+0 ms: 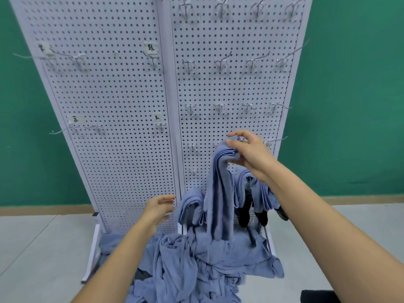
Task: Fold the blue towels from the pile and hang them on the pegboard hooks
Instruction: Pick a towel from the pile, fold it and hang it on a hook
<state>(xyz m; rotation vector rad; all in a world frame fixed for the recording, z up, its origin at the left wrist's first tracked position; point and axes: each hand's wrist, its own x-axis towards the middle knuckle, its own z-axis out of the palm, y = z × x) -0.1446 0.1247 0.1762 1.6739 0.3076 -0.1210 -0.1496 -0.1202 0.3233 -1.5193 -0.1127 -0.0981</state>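
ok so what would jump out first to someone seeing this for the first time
The right hand grips a folded blue towel by its top fold, in front of the lower right panel of the white pegboard. Below, a rumpled pile of blue towels spreads over the floor at the board's foot, with the left hand empty above it.

A folded blue towel is held up before the lower right part of the pegboard. Its folded top is gripped by the right hand, and it hangs down long and narrow. Two more folded towels are hung low on the pegboard, one at its left and one at its right. The pile of crumpled blue towels lies on the floor at the foot of the pegboard. Rows of bare metal hooks are seen higher up.
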